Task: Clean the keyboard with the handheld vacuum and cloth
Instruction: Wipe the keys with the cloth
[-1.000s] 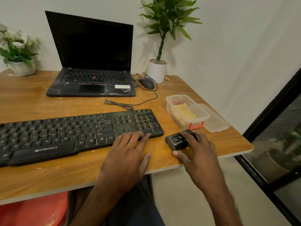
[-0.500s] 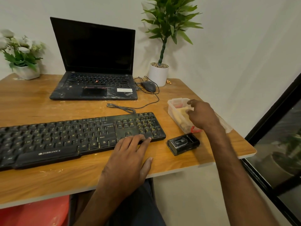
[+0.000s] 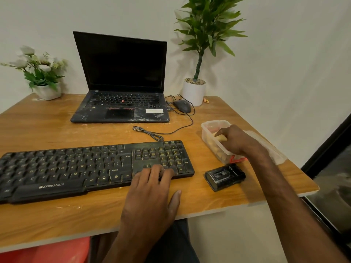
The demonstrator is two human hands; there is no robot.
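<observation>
Wooden desk (image 3: 47, 130), white wall (image 3: 284, 54), black keyboard (image 3: 85, 168), yellow cloth (image 3: 221, 138)

Reading "ZEBRONICS" in white along the keyboard (image 3: 76, 164) front edge, down at 7 o'clock. Picking out key legends too: Alt, Ctrl, Shift, Enter. Spotting "ThinkPad" on the laptop (image 3: 121, 73) palm rest, 5 o'clock corner. Lettering on the handheld vacuum (image 3: 225, 176), too blurred to read.

We count, per kind: one keyboard (image 3: 76, 168), one handheld vacuum (image 3: 225, 176), one yellow cloth (image 3: 220, 138), one clear container (image 3: 209, 130) plus one lid (image 3: 266, 147). Also one laptop (image 3: 121, 103), one mouse (image 3: 182, 106), two potted plants: flower pot (image 3: 48, 91), leafy pot (image 3: 194, 92). Two small orange bits (image 3: 205, 100). Two hands: left hand (image 3: 150, 194), right hand (image 3: 235, 141). One surface (image 3: 57, 130).
</observation>
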